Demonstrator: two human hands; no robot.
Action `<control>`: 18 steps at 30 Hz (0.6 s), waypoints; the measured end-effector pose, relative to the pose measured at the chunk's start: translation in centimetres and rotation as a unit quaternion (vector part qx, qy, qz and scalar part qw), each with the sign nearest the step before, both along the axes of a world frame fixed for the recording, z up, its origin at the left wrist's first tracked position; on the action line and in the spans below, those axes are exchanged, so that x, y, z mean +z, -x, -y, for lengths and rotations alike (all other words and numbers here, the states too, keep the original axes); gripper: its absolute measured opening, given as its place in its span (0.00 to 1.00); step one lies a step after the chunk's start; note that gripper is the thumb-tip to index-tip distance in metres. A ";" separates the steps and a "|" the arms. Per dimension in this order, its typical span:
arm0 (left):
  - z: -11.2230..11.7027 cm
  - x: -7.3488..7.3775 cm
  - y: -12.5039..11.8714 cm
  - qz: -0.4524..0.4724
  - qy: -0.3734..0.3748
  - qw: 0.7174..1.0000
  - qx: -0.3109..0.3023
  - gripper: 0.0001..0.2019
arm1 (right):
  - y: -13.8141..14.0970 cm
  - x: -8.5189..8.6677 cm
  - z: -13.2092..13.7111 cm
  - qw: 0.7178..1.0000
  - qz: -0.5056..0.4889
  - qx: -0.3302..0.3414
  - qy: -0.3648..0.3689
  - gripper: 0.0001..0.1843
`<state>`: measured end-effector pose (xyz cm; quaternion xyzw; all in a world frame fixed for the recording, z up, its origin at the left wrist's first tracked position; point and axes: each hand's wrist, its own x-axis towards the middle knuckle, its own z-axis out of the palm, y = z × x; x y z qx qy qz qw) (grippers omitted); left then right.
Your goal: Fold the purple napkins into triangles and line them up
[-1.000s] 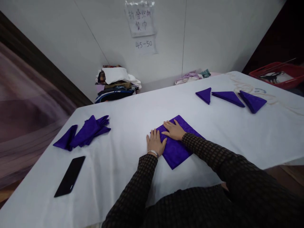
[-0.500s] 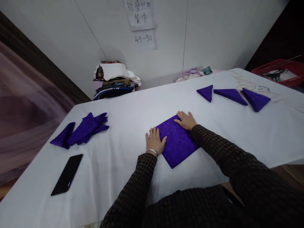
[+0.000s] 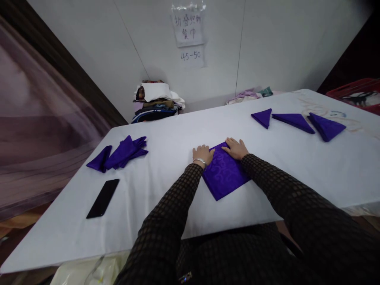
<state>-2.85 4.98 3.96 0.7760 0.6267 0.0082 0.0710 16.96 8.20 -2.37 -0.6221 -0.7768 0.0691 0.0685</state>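
A purple napkin with a swirl pattern [image 3: 224, 172], folded into a square, lies flat on the white-covered table in front of me. My left hand [image 3: 203, 155], with a silver bracelet at the wrist, rests at its far left corner. The fingers there are bent down and the thumb is held apart, touching the cloth. On the far right edge lies my right hand [image 3: 236, 149], palm down with fingers spread. Part of the napkin is hidden under both hands and the right sleeve.
Several loose purple napkins [image 3: 123, 154] lie to the left, near a black phone [image 3: 103, 198]. Three folded purple triangles [image 3: 292, 122] sit far right. Beyond the white table [image 3: 169, 182] are stacked clothes [image 3: 157, 101], and a red basket [image 3: 356, 89] stands at right.
My left hand has slid away from me along the napkin's left edge to the far corner, its fingers now more bent. The right hand stays on the cloth. The camera view has shifted.
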 end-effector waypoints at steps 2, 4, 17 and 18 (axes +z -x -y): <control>-0.7 -1.1 -2.1 0.033 -0.017 0.999 -0.024 0.26 | -0.1 -0.1 -0.1 1.000 0.004 0.002 0.001 0.35; -0.9 -2.6 -3.8 0.049 0.002 0.997 -0.051 0.29 | -0.1 -0.1 -0.1 1.000 0.009 0.004 0.002 0.34; 2.9 -5.2 2.9 0.014 0.019 0.997 0.074 0.40 | -0.1 -0.1 0.0 1.000 -0.020 0.000 -0.001 0.36; 3.2 -5.2 3.6 0.013 0.019 0.996 0.086 0.40 | -0.1 -0.1 0.0 1.000 -0.020 -0.001 0.000 0.36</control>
